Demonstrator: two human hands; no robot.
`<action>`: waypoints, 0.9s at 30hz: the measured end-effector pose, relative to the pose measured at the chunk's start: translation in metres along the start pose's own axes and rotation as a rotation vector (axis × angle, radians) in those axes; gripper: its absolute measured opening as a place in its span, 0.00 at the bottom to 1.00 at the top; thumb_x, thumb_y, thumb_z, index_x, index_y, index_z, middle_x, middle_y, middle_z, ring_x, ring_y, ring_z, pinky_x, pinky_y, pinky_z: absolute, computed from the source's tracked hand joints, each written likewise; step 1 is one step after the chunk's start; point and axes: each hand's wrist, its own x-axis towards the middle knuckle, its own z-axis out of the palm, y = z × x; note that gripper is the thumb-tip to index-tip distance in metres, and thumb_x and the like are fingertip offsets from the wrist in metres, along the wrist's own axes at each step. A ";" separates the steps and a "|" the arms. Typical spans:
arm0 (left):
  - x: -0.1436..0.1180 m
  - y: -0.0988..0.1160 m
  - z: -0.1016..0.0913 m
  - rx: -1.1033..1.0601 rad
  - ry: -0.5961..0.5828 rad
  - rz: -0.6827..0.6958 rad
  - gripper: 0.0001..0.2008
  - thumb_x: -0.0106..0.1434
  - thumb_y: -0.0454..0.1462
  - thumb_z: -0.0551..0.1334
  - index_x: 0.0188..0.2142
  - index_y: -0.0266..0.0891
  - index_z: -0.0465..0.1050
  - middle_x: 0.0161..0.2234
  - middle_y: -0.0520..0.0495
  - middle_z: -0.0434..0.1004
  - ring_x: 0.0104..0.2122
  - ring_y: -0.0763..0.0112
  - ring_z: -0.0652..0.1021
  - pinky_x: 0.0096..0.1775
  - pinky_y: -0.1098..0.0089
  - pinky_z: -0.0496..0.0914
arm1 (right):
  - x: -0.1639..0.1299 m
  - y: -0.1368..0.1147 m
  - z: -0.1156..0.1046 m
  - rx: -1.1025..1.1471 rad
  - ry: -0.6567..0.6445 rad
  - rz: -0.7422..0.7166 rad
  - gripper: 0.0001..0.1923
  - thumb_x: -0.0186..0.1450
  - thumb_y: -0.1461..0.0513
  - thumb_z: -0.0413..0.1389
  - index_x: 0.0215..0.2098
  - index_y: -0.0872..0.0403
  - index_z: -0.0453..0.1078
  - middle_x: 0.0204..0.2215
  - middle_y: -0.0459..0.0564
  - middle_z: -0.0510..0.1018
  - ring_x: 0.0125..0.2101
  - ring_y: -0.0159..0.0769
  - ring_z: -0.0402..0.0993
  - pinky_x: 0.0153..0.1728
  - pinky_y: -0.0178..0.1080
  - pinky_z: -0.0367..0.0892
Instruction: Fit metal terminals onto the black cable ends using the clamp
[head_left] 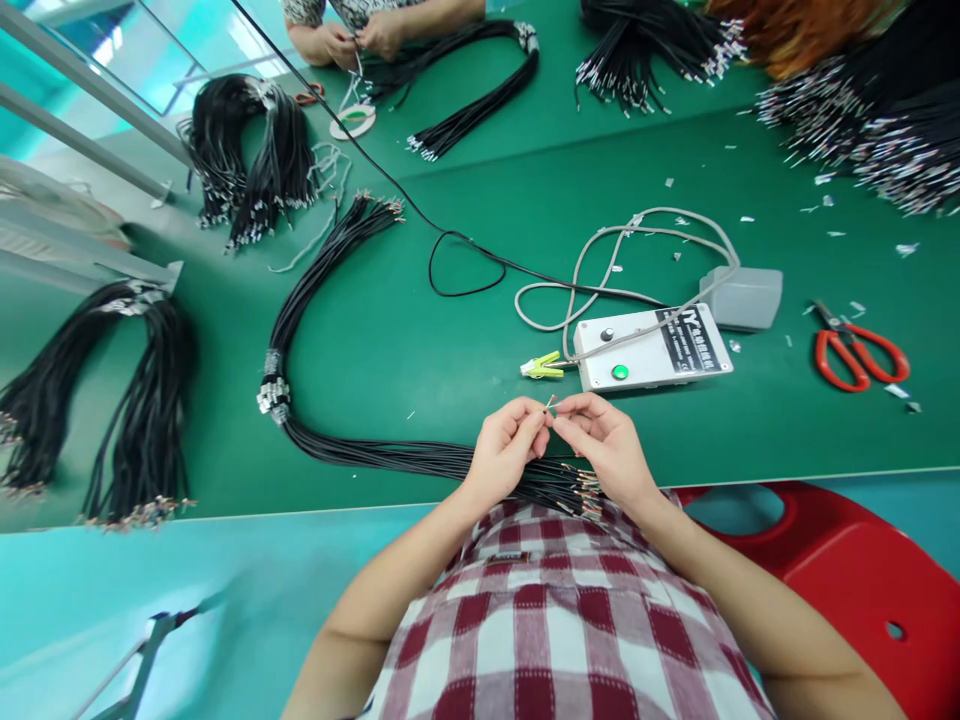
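My left hand (510, 447) and my right hand (606, 443) meet over the table's front edge, fingertips pinched. Between them they grip the stripped end of a cable (551, 402), its thin wires poking up from the fingers. Under my hands runs a bundle of black cables (397, 452), bound with silvery tape at its bend on the left. The bundle's loose ends (586, 490), with bare coppery tips, lie by my right wrist. Just beyond my hands sit a white control box (649, 350) with a green button and a yellow-green clip (544, 367).
Red-handled scissors (859, 350) lie at the right beside scattered scraps. More tied black cable bundles (251, 160) rest at the left and along the back. Across the table, a co-worker's hands (360, 38) handle a white strand. A red stool (847, 570) stands at my right.
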 end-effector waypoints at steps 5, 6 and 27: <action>0.002 0.000 -0.002 0.014 -0.026 0.015 0.21 0.64 0.52 0.63 0.31 0.36 0.66 0.18 0.56 0.64 0.18 0.81 0.59 0.20 0.77 0.53 | 0.008 0.001 0.002 0.002 -0.045 -0.075 0.11 0.60 0.53 0.65 0.35 0.51 0.77 0.33 0.46 0.78 0.26 0.28 0.70 0.26 0.34 0.66; 0.002 -0.001 -0.002 0.018 -0.030 0.014 0.21 0.64 0.52 0.63 0.30 0.36 0.66 0.18 0.56 0.64 0.18 0.81 0.59 0.20 0.77 0.53 | 0.009 0.002 0.002 -0.001 -0.043 -0.095 0.11 0.60 0.53 0.65 0.33 0.52 0.77 0.33 0.47 0.78 0.26 0.28 0.69 0.26 0.34 0.66; 0.013 -0.029 0.010 0.042 0.155 0.159 0.09 0.65 0.41 0.64 0.36 0.39 0.69 0.31 0.53 0.68 0.16 0.83 0.69 0.17 0.77 0.58 | 0.002 0.012 -0.011 -0.271 0.050 -0.144 0.13 0.62 0.52 0.63 0.29 0.54 0.74 0.27 0.45 0.73 0.20 0.28 0.71 0.21 0.33 0.68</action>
